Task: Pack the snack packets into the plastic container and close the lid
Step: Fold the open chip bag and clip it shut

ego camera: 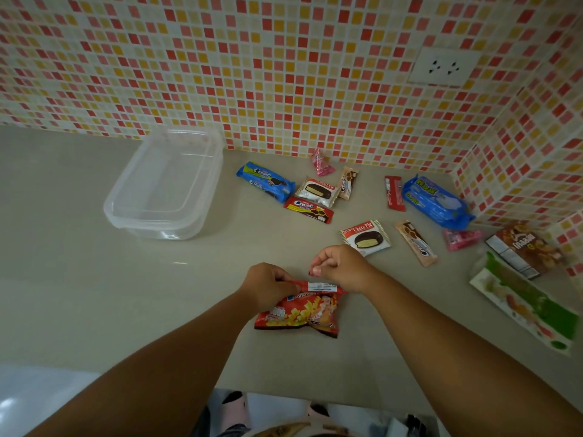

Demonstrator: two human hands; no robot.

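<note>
The left hand [268,287] grips the top seam of a red potato-snack packet [299,310], its fingers [285,283] curled over the packet's upper left corner. The packet lies on the grey tabletop [94,294] just in front of the person. The right hand [339,266] is at the packet's upper right corner, its fingers curled into a loose fist with thumb and forefinger pinched together just above the seam; I cannot tell whether they actually hold the packet's edge or only hover over it.

The clear plastic container [164,187] stands open on the tabletop to the far left, near the mosaic tiled wall [284,74], with nothing visible inside it. It seems to sit in or on a second clear piece, perhaps its lid, though this is hard to tell.

The other snacks lie scattered on the tabletop to the right of the container: a blue Cream-O packet [266,181], a red Cream-O packet [309,209], two Choco Pie packets [366,238] [318,190], a large blue biscuit packet [437,201], a narrow red bar [394,193], two beige wafer bars [416,242] [347,182], two small pink packets [321,162] [462,239], a brown box [525,247] and a green-printed bag [523,301]. A wall socket [444,66] is set into the tiles.
</note>
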